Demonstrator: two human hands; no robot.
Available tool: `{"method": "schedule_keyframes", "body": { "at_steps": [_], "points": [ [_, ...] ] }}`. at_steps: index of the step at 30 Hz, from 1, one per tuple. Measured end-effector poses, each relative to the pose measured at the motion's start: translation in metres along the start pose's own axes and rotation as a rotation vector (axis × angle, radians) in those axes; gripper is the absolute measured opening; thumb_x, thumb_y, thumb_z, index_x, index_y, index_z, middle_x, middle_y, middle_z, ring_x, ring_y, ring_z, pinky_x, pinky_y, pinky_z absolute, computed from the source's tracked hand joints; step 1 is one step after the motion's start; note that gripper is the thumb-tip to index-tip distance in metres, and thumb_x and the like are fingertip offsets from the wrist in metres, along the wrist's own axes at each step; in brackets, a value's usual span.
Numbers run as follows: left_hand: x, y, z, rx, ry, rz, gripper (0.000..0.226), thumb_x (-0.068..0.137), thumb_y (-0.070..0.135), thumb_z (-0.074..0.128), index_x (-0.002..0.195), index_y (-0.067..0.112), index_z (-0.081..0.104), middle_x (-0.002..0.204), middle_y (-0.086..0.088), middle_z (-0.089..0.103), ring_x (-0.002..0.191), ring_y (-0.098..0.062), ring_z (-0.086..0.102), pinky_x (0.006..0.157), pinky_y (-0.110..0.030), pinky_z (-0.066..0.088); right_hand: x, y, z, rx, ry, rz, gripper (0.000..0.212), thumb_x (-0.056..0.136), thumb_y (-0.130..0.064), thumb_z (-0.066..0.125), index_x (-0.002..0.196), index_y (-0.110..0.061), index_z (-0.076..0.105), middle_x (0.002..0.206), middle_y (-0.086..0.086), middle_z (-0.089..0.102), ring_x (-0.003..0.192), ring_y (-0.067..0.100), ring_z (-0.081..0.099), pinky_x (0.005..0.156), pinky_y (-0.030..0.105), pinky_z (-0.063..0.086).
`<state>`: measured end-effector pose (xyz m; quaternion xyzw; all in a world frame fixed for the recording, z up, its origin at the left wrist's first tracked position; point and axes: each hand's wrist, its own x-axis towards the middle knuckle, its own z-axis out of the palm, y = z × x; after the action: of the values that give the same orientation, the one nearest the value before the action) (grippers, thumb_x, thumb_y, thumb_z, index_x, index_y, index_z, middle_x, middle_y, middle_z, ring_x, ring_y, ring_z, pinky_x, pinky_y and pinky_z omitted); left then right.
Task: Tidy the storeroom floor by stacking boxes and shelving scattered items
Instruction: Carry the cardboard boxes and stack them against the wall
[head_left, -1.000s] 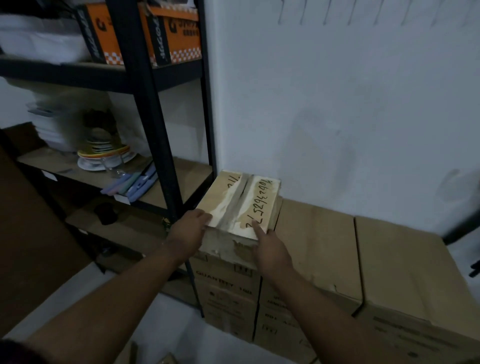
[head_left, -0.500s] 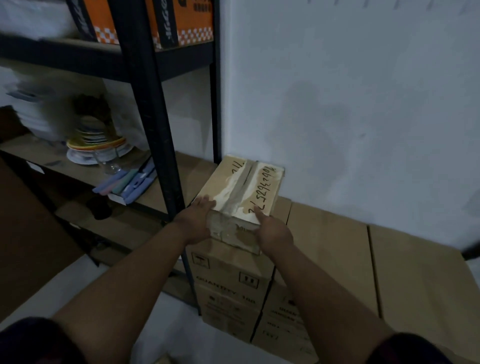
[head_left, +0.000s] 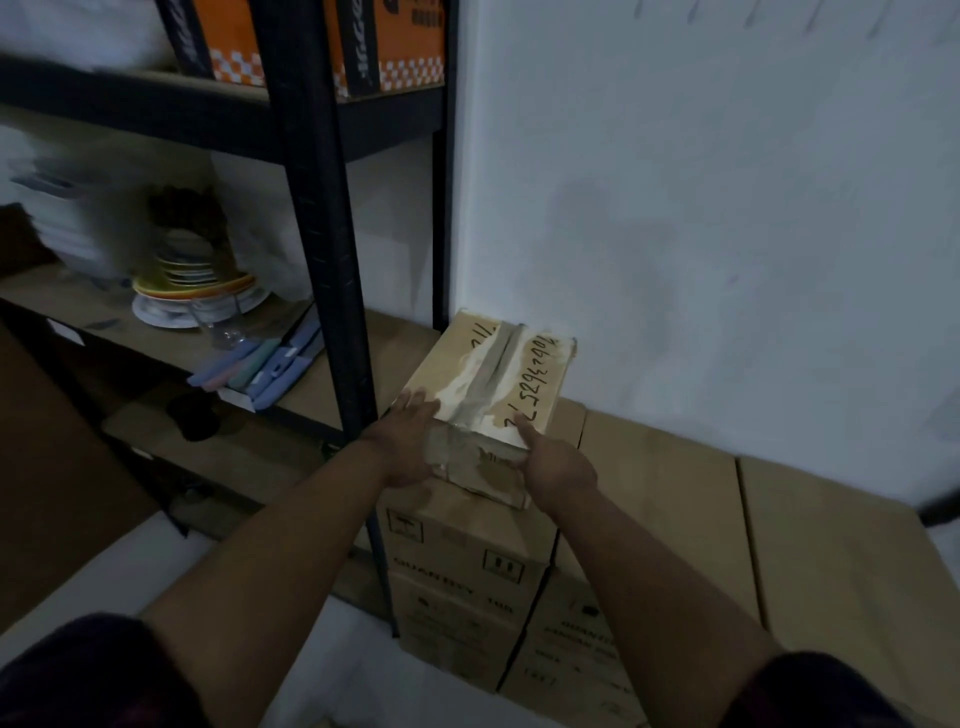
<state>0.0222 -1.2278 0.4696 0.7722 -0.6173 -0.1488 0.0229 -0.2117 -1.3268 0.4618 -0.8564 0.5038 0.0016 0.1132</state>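
Observation:
A small taped cardboard box (head_left: 493, 379) with handwritten numbers on its lid sits on top of a larger printed carton (head_left: 467, 577) beside the white wall. My left hand (head_left: 408, 441) holds the small box's near left corner, fingers laid on the lid. My right hand (head_left: 556, 465) holds its near right corner, index finger stretched along the top edge. The small box leans against the wall's corner next to the rack's post.
A black metal rack (head_left: 322, 249) stands at left, with stacked plates (head_left: 192, 291), a glass and pastel packets (head_left: 260, 369) on its shelf, and orange boxes (head_left: 384, 47) above. A row of big plain cartons (head_left: 727, 530) runs right along the wall. White floor lies below.
The small box has slid farther back onto the carton, toward the wall. Both hands went forward with it, and my view has come closer.

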Motion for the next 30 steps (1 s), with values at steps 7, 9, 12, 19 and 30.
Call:
{"method": "schedule_keyframes", "body": {
  "at_steps": [7, 9, 12, 19, 30],
  "points": [
    [-0.044, -0.002, 0.031, -0.127, 0.439, 0.172, 0.076, 0.088, 0.03, 0.064, 0.153, 0.01, 0.03, 0.157, -0.016, 0.026, 0.146, -0.038, 0.028, 0.116, -0.05, 0.034, -0.041, -0.005, 0.006, 0.165, 0.052, -0.076, 0.11, 0.094, -0.012, 0.057, 0.151, -0.051, -0.029, 0.1, 0.012, 0.068, 0.077, 0.029, 0.065, 0.067, 0.041, 0.058],
    [-0.066, -0.01, 0.052, -0.209, 0.491, 0.223, 0.063, 0.089, 0.023, 0.062, 0.147, 0.015, 0.04, 0.148, -0.01, 0.036, 0.136, -0.031, 0.038, 0.109, -0.045, 0.042, -0.054, 0.003, 0.01, 0.298, 0.029, -0.122, 0.116, 0.093, -0.015, 0.059, 0.147, -0.046, -0.039, 0.102, 0.013, 0.071, 0.076, 0.029, 0.066, 0.072, 0.045, 0.059],
    [-0.101, -0.021, 0.091, -0.315, 0.476, 0.207, 0.051, 0.09, 0.024, 0.062, 0.138, 0.017, 0.049, 0.14, -0.007, 0.042, 0.125, -0.026, 0.046, 0.1, -0.04, 0.047, -0.075, 0.005, 0.013, 0.348, 0.059, -0.067, 0.11, 0.096, -0.019, 0.055, 0.15, -0.039, -0.038, 0.119, 0.015, 0.068, 0.085, 0.032, 0.065, 0.074, 0.044, 0.057],
    [-0.182, -0.06, 0.17, -0.395, 0.331, 0.053, 0.034, 0.087, 0.023, 0.06, 0.12, 0.028, 0.056, 0.115, -0.01, 0.065, 0.111, -0.029, 0.059, 0.094, -0.032, 0.046, -0.13, -0.016, 0.054, -0.005, -0.018, -0.069, 0.075, 0.097, -0.013, 0.052, 0.161, -0.028, 0.017, 0.135, 0.01, 0.059, 0.1, 0.033, 0.064, 0.074, 0.038, 0.055],
    [-0.267, -0.112, 0.227, -0.587, 0.18, -0.417, 0.048, 0.083, 0.026, 0.075, 0.125, 0.009, 0.061, 0.124, -0.014, 0.058, 0.117, -0.033, 0.055, 0.103, -0.041, 0.043, -0.175, -0.069, 0.106, -0.395, -0.257, -0.246, 0.048, 0.101, -0.014, 0.044, 0.149, -0.022, 0.047, 0.126, 0.012, 0.068, 0.108, 0.031, 0.067, 0.077, 0.036, 0.053]
  ]
}}
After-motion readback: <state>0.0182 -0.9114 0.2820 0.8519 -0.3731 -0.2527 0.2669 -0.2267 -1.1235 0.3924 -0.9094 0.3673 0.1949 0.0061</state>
